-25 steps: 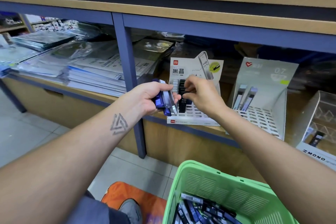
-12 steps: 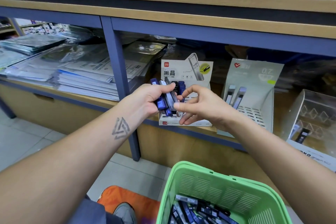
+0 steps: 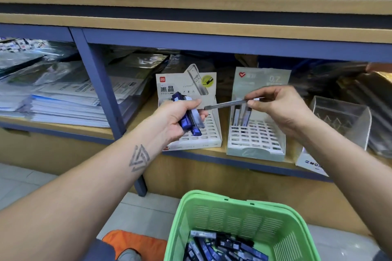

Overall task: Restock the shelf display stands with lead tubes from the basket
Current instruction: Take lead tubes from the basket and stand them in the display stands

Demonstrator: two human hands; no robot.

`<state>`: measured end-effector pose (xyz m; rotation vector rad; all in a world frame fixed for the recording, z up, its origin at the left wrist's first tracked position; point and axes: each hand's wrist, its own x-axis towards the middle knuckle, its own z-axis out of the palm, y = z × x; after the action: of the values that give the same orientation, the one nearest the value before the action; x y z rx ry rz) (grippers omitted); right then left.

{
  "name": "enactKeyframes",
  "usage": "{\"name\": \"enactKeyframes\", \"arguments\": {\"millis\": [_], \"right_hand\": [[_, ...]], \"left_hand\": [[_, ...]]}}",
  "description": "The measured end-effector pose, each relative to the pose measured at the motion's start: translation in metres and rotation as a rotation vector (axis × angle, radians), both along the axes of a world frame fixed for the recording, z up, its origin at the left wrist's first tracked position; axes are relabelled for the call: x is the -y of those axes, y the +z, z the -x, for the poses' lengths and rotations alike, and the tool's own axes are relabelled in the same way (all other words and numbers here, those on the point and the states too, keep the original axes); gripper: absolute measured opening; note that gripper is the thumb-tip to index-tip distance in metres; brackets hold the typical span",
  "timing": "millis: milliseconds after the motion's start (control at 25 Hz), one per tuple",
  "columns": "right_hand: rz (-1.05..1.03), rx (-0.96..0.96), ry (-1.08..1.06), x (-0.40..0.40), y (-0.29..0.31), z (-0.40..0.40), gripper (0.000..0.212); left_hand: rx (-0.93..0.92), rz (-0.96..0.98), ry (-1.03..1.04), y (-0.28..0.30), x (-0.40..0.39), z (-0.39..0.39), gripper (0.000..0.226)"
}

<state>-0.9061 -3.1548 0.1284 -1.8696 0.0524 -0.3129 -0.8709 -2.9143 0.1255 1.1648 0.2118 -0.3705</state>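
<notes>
The right hand (image 3: 280, 110) is pinching a single grey lead tube (image 3: 228, 104) between thumb and fingertips, holding it above and just in front of the 0.7 stand (image 3: 256, 144). The tube's long axis is lying nearly level — running left to right, its free end pointing toward the left hand (image 3: 178, 118). The left hand is gripping a bundle of tubes (image 3: 191, 116), blue and grey, in front of the HB 0.5 stand (image 3: 195, 133). The slots of the 0.7 stand are sitting directly below the right hand, which is the nearer one; judging from this, the tube needs tipping upright before lowering into a slot. More tubes are lying in the green basket (image 3: 244, 210) below.
</notes>
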Motion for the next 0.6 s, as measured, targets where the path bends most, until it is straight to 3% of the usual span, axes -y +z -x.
{"name": "enactKeyframes", "arguments": {"millis": [80,200,320,480,600], "right_hand": [[-0.017,-0.003,0.021,0.018,0.001,-0.002,0.021],[-0.091,0.0,0.089,0.033,-0.002,-0.008,0.029],[-0.26,0.027,0.11,0.04,-0.007,-0.014,0.034],[-0.524,0.019,0.067,0.04,-0.011,-0.022,0.026],[-0.452,0.042,-0.011,0.04,-0.011,-0.027,0.027]], "left_hand": [[0.006,-0.035,-0.046,-0.001,0.018,0.002,0.014],[0.037,-0.148,-0.091,-0.008,0.037,0.002,0.027],[0.063,-0.221,-0.105,-0.016,0.053,-0.002,0.038],[0.101,-0.276,-0.106,-0.021,0.069,-0.006,0.034],[0.11,-0.26,-0.071,-0.022,0.076,-0.009,0.033]]}}
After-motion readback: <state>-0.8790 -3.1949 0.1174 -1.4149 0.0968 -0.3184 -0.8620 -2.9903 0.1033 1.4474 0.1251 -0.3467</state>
